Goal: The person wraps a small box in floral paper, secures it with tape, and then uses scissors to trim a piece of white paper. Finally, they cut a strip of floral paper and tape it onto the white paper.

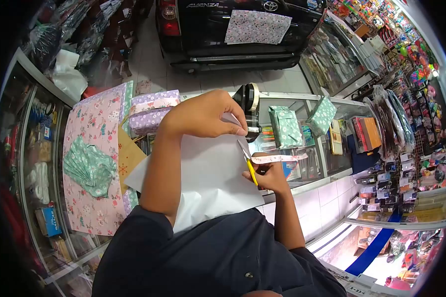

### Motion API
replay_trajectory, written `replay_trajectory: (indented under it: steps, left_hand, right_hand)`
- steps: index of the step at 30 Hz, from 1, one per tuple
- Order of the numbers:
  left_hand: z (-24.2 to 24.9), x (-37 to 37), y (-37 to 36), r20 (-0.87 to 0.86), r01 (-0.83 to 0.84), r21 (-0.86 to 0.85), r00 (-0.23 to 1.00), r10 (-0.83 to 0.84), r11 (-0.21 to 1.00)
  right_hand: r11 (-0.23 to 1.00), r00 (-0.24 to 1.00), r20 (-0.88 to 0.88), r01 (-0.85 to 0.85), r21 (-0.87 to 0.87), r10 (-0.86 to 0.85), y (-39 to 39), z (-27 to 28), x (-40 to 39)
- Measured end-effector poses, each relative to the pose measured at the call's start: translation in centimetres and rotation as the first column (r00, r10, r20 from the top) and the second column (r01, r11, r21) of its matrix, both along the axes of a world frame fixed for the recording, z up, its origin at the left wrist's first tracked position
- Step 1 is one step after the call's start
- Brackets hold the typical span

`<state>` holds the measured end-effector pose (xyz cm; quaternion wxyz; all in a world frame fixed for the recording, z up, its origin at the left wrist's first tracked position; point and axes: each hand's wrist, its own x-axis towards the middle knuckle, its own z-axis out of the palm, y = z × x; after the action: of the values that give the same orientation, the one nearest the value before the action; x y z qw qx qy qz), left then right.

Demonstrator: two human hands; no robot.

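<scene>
My left hand (205, 116) reaches over a white sheet of paper (208, 168), thumb and forefinger pinched together right at the black tape dispenser (252, 111). Whatever lies in that pinch is too small to make out. My right hand (267, 175) grips yellow-handled scissors (251, 168), their blades pointing up and left toward the left fingertips. A narrow floral paper strip (280, 158) sticks out to the right from above the right hand. The sheet spreads across the glass counter up to my body, its lower edge creased.
Purple floral packages (153, 111) sit left of the sheet. Further left, a bunched green floral piece (89, 166) lies on pink floral paper (91, 109). Green wrapped packages (285, 127) stand right of the dispenser. Beyond the glass counter (307, 173) is a parked black car (208, 34).
</scene>
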<state>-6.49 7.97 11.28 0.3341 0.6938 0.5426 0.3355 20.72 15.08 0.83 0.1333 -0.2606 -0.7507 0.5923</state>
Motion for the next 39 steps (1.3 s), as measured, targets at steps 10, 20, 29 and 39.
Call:
replay_trajectory:
  steps: [10,20,29,39]
  left_hand:
    - [0.0,0.0,0.1,-0.035,-0.011,-0.015,0.999,0.011,1.0]
    - [0.2,0.2,-0.1,-0.002,-0.025,-0.007,1.0,0.025,1.0]
    - [0.4,0.0,-0.2,-0.009,-0.047,-0.009,0.999,0.047,0.999]
    - [-0.4,0.0,0.2,0.005,-0.028,0.004,1.0,0.028,1.0]
  right_hand:
    - [0.984,0.977,-0.182,-0.081,0.157,0.11,0.9,-0.3,-0.2]
    - [0.994,0.967,-0.23,-0.105,0.025,0.108,0.9,-0.4,-0.7]
    - [0.993,0.976,-0.184,-0.106,0.051,0.114,1.3,0.0,-1.0]
    - [0.989,0.968,-0.208,-0.125,0.076,0.139,1.6,0.2,-0.9]
